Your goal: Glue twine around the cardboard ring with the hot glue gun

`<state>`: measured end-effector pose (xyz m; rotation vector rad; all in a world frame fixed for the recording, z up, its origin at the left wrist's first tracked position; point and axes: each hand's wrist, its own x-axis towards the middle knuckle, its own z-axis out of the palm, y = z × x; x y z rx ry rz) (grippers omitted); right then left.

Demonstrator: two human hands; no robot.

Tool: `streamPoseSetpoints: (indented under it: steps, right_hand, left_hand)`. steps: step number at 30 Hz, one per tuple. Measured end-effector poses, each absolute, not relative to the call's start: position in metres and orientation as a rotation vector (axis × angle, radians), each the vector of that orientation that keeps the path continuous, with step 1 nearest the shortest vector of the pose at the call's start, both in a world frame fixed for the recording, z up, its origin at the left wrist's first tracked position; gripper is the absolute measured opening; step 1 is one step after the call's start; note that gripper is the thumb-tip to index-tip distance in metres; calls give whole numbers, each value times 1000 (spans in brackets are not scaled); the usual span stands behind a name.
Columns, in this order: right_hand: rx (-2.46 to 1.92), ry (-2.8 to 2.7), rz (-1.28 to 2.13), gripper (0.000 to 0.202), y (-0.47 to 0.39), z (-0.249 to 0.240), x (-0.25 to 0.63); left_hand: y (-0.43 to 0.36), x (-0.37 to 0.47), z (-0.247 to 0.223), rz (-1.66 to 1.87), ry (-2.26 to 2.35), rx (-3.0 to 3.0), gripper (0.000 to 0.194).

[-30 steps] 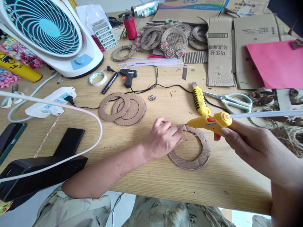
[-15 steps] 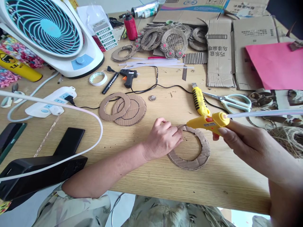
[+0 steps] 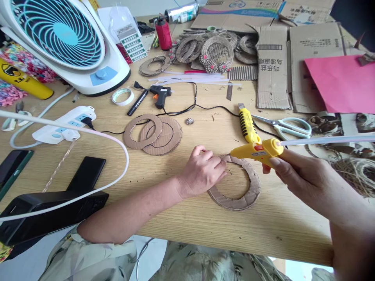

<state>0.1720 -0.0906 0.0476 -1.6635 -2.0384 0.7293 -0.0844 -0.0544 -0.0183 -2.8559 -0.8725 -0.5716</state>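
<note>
A cardboard ring [image 3: 250, 185] lies flat on the table in front of me. My left hand [image 3: 204, 170] is closed at its upper left edge, the fingertips pinching the rim and partly covering it. My right hand [image 3: 303, 173] grips a yellow hot glue gun [image 3: 249, 151], a long clear glue stick [image 3: 331, 140] jutting from its back. The gun's nozzle points left and meets the top of the ring close to my left fingers. Just beyond the gun lie a yellow utility knife [image 3: 248, 125] and scissors [image 3: 294, 127].
A cardboard disc [image 3: 175, 134] and thin ring [image 3: 128, 136] overlap at centre left. Behind them are a black glue gun [image 3: 161, 93], tape roll [image 3: 122, 96] and marker [image 3: 137, 103]. A fan [image 3: 108, 74] and power strip [image 3: 52, 130] stand left; a white cable [image 3: 128, 160] arcs across.
The view has shifted very slightly. Both hands, the glue gun and the ring hold practically the same positions.
</note>
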Motion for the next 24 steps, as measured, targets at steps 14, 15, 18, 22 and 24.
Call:
streamPoseSetpoints:
  steps: [14, 15, 18, 22, 24]
  right_hand:
    - [-1584, -2045, 701, 34, -89, 45, 173]
    - [-1582, -2056, 690, 34, -89, 45, 173]
    - [-1592, -2087, 656, 33, -90, 46, 173]
    - [-1574, -2116, 607, 32, -92, 46, 172]
    - [-1560, -2110, 585, 31, -94, 45, 172]
  left_hand:
    - [-55, -85, -17, -545, -878, -2863, 29]
    - [-55, -85, -17, -545, -878, -2863, 29]
    - [-55, -85, -17, -551, -877, -2863, 30]
    - [-55, -84, -18, -564, -874, -2860, 30]
    - [-55, -84, -18, -544, -878, -2862, 30]
